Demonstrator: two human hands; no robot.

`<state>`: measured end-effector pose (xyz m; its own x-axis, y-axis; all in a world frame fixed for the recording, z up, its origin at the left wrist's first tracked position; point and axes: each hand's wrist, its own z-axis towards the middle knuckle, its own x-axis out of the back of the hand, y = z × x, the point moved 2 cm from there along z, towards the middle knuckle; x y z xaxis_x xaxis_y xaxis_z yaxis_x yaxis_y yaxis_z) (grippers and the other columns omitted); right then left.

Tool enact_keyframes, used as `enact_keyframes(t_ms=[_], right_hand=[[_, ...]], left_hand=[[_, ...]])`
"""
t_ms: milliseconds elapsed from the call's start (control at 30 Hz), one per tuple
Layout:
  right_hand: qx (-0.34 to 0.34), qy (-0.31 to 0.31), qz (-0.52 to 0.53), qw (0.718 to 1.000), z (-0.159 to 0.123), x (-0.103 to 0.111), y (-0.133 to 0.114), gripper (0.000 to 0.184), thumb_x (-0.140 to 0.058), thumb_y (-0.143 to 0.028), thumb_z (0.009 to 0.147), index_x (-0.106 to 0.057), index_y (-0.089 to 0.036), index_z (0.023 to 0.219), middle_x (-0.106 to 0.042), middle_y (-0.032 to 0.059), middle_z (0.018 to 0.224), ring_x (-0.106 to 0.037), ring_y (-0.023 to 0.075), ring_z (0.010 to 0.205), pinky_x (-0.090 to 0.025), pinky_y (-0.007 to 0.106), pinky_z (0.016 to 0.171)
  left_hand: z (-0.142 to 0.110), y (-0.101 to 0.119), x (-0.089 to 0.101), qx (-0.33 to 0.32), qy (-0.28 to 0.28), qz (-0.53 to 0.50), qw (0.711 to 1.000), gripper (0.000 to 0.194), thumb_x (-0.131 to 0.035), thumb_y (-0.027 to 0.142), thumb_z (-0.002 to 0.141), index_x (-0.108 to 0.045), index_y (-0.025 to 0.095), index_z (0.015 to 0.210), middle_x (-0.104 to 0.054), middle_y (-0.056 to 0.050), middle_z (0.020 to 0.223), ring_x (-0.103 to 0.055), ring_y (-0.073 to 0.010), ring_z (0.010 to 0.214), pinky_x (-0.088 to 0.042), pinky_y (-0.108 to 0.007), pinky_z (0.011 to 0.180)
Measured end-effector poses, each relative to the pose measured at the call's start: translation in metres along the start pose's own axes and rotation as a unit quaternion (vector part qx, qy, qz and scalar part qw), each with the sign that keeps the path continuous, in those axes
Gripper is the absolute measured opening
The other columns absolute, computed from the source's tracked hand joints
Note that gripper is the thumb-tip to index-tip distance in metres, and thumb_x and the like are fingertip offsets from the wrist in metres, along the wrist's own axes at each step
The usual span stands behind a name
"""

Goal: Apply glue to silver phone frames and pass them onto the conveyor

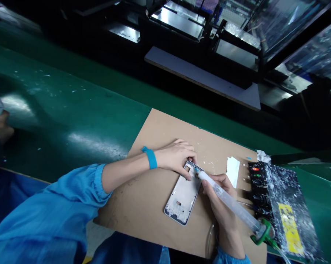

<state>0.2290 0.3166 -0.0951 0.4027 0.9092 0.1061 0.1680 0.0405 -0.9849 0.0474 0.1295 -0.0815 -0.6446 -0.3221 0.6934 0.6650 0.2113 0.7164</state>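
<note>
On the brown board lies a phone frame point(183, 198), a pale metal plate with a dark rim, several cut-outs and small holes. My left hand point(179, 156) rests at its upper end, thumb on the plate and the other fingers curled at the top edge. A blue band circles that wrist. In my right hand point(220, 196) is a translucent dispensing syringe point(231, 205), held slanted with its tip at the frame's top end near a small blue spot. A green adapter point(264, 233) caps the syringe's rear, with a tube running from it.
The brown board point(143, 198) lies on a green bench point(58, 110). At the right stands a smeared black control box point(286, 205) with a red display and yellow label. White paper point(233, 171) and scraps lie beside it. A grey shelf point(201, 79) is behind. Another person's hand point(2, 126) is far left.
</note>
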Motion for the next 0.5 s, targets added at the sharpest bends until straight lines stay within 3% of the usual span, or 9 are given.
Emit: enact_keyframes(t_ms=[333,500], right_hand=[[0.013,0.005,-0.003,1.0,0.0,-0.006,-0.012,0.04,-0.098,-0.054,0.088,-0.074,-0.022,0.091,-0.071,0.0011,0.072,-0.063,0.0179,0.065,-0.052,0.029,0.059],[-0.014,0.004,0.006,1.0,-0.001,-0.006,-0.011,0.039,-0.097,-0.051,0.089,-0.072,-0.021,0.093,-0.072,0.0012,0.074,-0.063,0.0162,0.065,-0.051,0.027,0.06]], left_hand=[[-0.001,-0.001,-0.001,0.01,-0.004,-0.007,1.0,0.045,-0.097,0.062,0.087,-0.075,0.027,0.106,-0.077,-0.001,0.106,-0.068,-0.0265,0.108,-0.037,-0.043,0.11],[-0.001,0.0,0.001,0.01,-0.006,-0.008,1.0,0.045,-0.097,0.06,0.087,-0.075,0.027,0.107,-0.077,-0.001,0.107,-0.069,-0.0272,0.11,-0.037,-0.043,0.111]])
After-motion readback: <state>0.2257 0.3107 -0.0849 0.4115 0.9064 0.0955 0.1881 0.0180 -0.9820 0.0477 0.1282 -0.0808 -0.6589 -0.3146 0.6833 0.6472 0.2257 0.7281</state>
